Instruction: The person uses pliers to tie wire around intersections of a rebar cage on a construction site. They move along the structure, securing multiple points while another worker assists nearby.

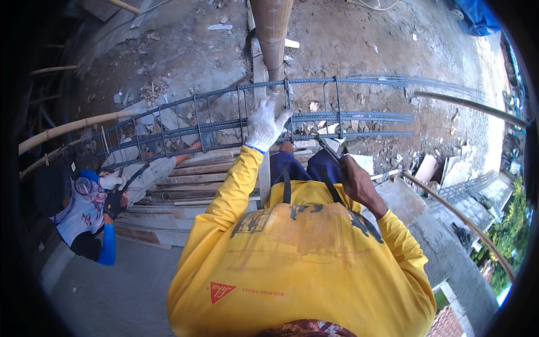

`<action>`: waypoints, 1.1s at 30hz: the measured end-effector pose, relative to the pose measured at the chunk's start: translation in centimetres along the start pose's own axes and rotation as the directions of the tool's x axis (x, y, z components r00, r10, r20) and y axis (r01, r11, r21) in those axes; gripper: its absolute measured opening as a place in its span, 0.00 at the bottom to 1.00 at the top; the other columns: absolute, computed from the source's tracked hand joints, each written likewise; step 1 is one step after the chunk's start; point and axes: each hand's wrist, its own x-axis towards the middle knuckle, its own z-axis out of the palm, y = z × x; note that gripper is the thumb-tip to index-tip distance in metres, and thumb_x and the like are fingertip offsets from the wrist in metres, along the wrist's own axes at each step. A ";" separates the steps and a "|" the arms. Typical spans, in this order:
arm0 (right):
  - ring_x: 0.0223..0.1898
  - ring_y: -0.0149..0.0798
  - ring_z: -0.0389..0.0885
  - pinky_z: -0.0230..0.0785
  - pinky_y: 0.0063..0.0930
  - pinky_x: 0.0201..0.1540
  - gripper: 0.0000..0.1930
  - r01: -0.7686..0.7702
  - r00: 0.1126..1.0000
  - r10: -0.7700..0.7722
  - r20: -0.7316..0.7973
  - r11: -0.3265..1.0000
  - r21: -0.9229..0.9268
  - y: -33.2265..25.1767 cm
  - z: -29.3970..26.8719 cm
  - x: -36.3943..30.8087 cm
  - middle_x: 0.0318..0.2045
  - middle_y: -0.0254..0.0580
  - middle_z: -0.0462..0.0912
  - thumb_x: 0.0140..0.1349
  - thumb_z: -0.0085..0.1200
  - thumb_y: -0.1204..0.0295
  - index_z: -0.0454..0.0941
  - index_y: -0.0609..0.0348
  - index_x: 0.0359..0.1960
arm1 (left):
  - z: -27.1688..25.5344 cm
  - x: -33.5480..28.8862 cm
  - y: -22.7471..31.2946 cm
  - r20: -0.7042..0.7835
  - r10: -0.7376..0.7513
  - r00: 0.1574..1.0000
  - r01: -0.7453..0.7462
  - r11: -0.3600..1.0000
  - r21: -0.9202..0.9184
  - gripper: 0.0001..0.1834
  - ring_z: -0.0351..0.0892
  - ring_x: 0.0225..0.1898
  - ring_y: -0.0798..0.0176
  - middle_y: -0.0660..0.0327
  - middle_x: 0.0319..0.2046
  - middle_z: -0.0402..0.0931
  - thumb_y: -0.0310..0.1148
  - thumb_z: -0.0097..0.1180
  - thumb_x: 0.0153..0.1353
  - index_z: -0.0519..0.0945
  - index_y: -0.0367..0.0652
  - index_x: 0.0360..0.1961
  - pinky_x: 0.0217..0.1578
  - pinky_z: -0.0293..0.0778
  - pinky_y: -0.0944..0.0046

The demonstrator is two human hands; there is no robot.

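1. Bare dirt strewn with rubble lies below, with stacked planks [191, 185] and a bamboo pole [272, 33] rising at the top.
2. A rebar cage [224, 121] runs across the middle, above the planks.
3. The gloved left hand [265, 124] rests on the cage, fingers spread wide.
4. The bare right hand [356, 182] grips a thin metal tool [328, 150], its tip near the cage.
5. A second person [92, 208] crouches at the left by the cage's end.

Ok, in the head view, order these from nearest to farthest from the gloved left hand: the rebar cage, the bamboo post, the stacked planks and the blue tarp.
1. Rebar cage: the left hand rests on it.
2. Bamboo post: just above the hand.
3. Stacked planks: below and to the left.
4. Blue tarp: far upper right corner.
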 end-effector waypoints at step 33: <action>0.68 0.72 0.71 0.69 0.67 0.68 0.37 -0.252 0.955 0.245 0.164 0.968 0.017 -2.4 10.6 -0.7 0.71 0.66 0.69 0.61 0.58 0.73 0.69 0.50 0.76 | 4.5 -0.9 0.3 -0.107 0.101 0.989 -0.074 0.970 0.233 0.18 0.83 0.37 0.54 0.63 0.25 0.82 0.51 0.70 0.66 0.88 0.51 0.26 0.49 0.67 0.47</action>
